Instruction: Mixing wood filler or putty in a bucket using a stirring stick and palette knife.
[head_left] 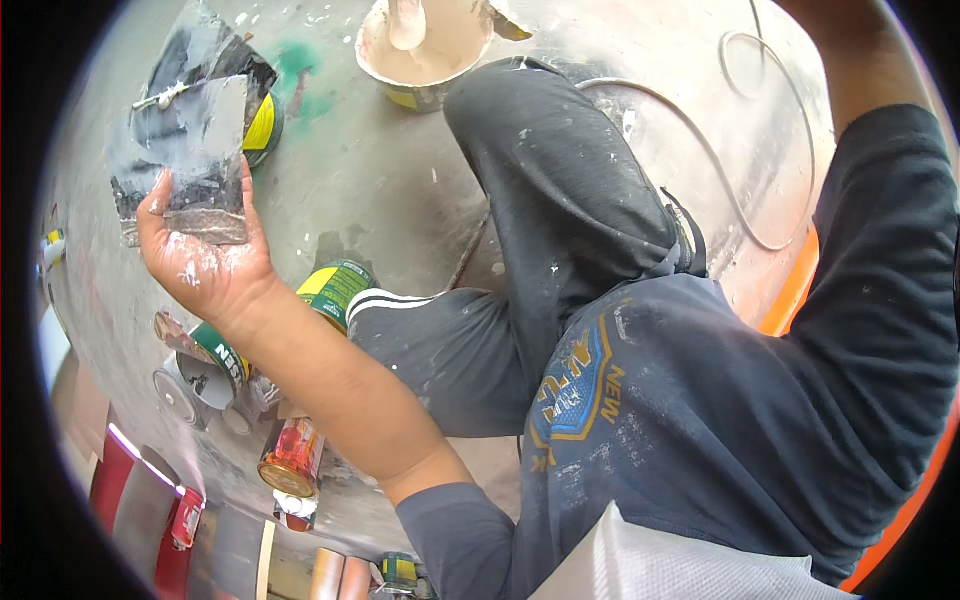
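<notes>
In left hand (205, 265), smeared plate (190, 145), long axis toward view's top

Matt cloth, glossy metal and smeared surfaces.
The dark sheet (207, 182) is streaked with a dull grey coating (215, 115) and looks rough along its lower edge; the pale paste (450, 48) looks smooth and creamy. Trousers (565, 165) and shirt (690, 370) are matt, speckled cloth; the red can (291, 455) is glossy metal, the floor (400, 205) hard and stained.
</notes>
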